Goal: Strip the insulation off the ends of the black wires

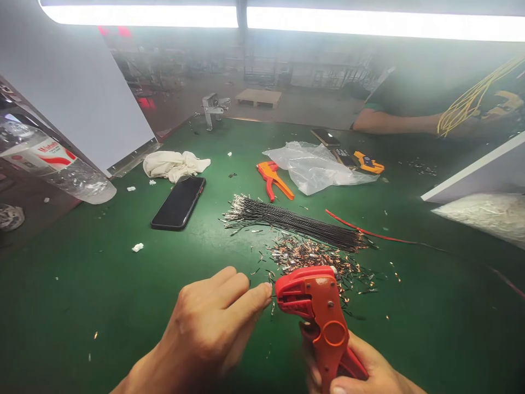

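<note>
Red and orange plastic covers the wire stripper (326, 309), which is at the lower right of the frame. The right hand (379, 375) is wrapped around its handles. This tool is probably stiff and rather light; the handles are the good place to hold it, with fingers away from the nose. At the lower centre, the left hand (213, 317) seems to pinch a thin black wire (274, 296) just beside this nose. Such wire should be light and flexible, so it is better to grip it close to the end.

Behind the stripper lies a heap of clippings (305, 254). Further, in the centre, a bundle of black wires (291, 219) lies on the green tabletop (123, 290); it may slide apart if taken only at one end. Beyond it rest a second wire stripper (274, 178) and a crumpled plastic bag (315, 164). At the upper right, a co-worker's forearm (400, 121) is visible.
</note>
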Demonstrator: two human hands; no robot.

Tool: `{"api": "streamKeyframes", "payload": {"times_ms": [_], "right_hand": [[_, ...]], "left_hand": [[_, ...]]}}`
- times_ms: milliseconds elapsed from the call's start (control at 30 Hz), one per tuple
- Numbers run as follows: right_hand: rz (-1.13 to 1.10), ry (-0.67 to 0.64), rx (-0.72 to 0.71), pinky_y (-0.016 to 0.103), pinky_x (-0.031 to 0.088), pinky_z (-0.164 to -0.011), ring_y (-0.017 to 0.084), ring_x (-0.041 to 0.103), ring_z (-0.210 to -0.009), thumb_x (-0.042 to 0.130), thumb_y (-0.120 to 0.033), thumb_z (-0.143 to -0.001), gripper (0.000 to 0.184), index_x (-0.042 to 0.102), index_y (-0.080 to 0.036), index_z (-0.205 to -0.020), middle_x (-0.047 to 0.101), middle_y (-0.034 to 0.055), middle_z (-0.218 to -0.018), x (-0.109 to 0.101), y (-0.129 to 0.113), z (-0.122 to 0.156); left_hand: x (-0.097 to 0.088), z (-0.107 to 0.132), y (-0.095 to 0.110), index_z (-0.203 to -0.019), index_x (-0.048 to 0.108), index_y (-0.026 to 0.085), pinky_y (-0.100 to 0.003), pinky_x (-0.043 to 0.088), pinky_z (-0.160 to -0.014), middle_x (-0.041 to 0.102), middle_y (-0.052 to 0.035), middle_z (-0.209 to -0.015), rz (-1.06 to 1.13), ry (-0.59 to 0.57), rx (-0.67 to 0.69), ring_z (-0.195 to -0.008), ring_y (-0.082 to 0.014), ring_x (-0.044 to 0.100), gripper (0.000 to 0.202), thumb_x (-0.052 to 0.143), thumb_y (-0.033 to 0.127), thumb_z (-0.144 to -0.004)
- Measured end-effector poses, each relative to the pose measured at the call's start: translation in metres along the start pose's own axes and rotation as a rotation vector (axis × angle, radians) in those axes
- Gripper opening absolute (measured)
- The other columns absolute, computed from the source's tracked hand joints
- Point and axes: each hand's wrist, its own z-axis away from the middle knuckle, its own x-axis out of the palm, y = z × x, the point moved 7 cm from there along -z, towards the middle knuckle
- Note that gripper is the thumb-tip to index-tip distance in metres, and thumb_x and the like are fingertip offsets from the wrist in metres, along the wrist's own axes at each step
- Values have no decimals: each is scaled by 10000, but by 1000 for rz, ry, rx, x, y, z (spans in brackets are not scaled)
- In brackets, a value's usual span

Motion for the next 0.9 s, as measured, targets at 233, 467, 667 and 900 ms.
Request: {"api": "streamKeyframes", "payload": {"times_ms": [233,467,667,900], "right_hand": [[14,31,-40,233,305,-527,92,385,-570,857,-457,-701,422,563,-176,-816,519,-20,-676,-5,7,-1],[80,-19,-25,244,290,-496,88,393,-520,830,-520,-690,451,545,-171,-723,490,-23,-597,-1,9,-13],[51,35,-19,245,271,-504,85,359,-532,825,-527,-713,461,516,-187,-751,447,-53,-610,1,1,-16],[-44,-12,42,234,266,-521,81,386,-565,894,-486,-645,509,575,-158,-869,541,-20,-695,4,4,-7]], "left_hand": [[5,7,-7,-971,623,168,-277,263,-525,435,31,-665,34,-42,-56,-600,-131,363,106,553,91,-989],[12,11,-14,-1013,640,158,-294,275,-538,486,18,-679,-8,-98,-78,-604,-145,397,125,539,87,-992],[19,12,-19,-1025,662,173,-292,274,-530,466,33,-644,-43,-137,-100,-572,-141,404,146,537,103,-996],[18,11,-20,-1003,676,161,-274,304,-533,467,26,-651,115,-121,-141,-583,-137,424,179,539,51,-965]]}}
